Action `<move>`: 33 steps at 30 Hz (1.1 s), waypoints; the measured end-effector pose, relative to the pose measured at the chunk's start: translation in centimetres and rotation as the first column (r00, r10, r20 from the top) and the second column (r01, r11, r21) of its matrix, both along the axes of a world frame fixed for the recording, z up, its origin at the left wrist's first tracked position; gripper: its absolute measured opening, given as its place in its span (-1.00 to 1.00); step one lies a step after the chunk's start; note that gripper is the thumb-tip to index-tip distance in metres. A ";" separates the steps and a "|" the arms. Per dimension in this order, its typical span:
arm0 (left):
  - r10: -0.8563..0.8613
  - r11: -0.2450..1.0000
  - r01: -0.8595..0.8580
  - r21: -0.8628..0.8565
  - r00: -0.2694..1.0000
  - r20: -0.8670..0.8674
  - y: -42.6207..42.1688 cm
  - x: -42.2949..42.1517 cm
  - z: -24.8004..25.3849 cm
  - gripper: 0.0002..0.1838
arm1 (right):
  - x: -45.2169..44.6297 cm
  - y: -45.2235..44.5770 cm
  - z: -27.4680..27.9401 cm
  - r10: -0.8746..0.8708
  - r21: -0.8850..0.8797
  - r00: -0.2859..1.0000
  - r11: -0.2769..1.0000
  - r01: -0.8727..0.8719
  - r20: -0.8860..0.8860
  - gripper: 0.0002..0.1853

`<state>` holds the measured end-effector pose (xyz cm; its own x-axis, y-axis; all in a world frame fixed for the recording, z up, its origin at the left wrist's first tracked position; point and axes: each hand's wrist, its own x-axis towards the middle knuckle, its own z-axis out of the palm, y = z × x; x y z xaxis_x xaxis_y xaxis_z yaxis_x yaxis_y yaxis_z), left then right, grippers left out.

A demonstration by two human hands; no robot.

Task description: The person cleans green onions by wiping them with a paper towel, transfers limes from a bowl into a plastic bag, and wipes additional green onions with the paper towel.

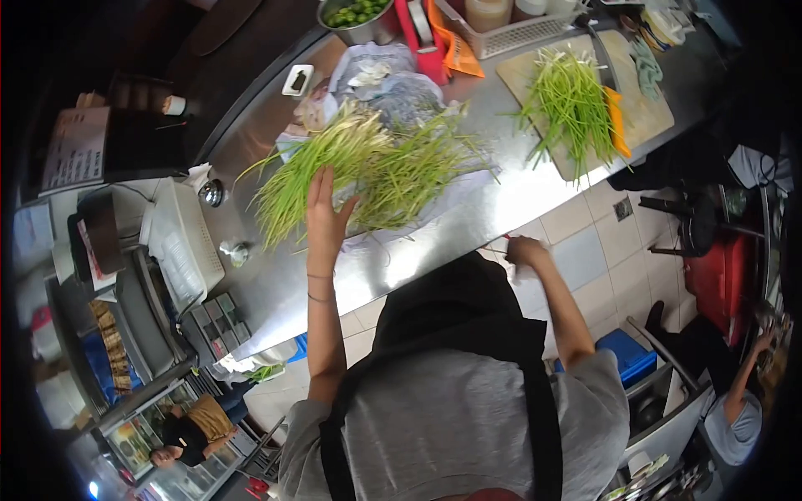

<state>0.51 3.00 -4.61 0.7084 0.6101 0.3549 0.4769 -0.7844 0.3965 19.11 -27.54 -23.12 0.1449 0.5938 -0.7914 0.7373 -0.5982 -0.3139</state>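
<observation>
My left hand (327, 210) lies with fingers stretched and thumb apart on a loose pile of long, thin green stalks with pale ends (322, 154), like chives or spring onions. A second heap of these stalks (418, 167) lies just right of it, on crumpled paper or plastic. Off the front edge of the steel counter (393, 259), my right hand (526, 250) is closed in a fist beside my dark apron (451, 309). Something thin and reddish shows by its fingers, and something whitish below; what it holds is not clear.
A cutting board (652, 100) at the right bears more green stalks (572, 104) and an orange-handled knife (616, 121). Behind stand a metal bowl of green fruits (359, 18) and a white basket (526, 37). Other people are at lower left (196, 430) and lower right (735, 417).
</observation>
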 end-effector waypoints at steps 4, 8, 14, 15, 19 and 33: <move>-0.091 0.992 0.092 -0.089 0.996 0.016 -3.2 -5.9 -2.5 -0.54 | 3.6 1.3 16.0 -0.067 0.336 0.990 0.936 0.106 -0.124 -0.75; -0.491 0.820 0.568 0.067 0.759 -0.427 -5.4 -7.5 -2.9 -0.45 | 2.8 8.0 20.9 0.017 0.464 0.997 0.885 -0.048 0.070 -0.75; -0.514 0.608 0.737 0.297 0.649 -0.560 -2.4 -6.2 -5.3 -0.46 | -0.3 14.9 21.3 -0.229 0.781 0.954 0.625 -0.006 0.191 -0.60; -0.528 0.603 0.737 0.307 0.656 -0.540 -1.9 -6.0 -6.0 -0.47 | -0.5 14.3 21.3 -0.226 0.795 0.963 0.606 0.023 0.145 -0.61; -0.601 0.617 0.731 0.292 0.677 -0.425 -1.9 -5.9 -7.7 -0.63 | -0.8 11.5 16.6 -0.078 0.661 0.987 0.750 -0.035 0.141 -0.65; 0.188 0.979 -0.191 0.076 0.981 0.051 -1.2 -3.7 -4.6 -0.62 | -3.9 14.3 10.9 -0.011 0.801 0.964 0.558 -0.216 0.267 -0.80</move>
<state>-3.16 1.76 -9.18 0.5657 0.7002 0.4356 0.6035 -0.7115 0.3600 15.17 -13.28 -12.23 0.1369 0.9864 0.0906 0.8892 -0.0821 -0.4501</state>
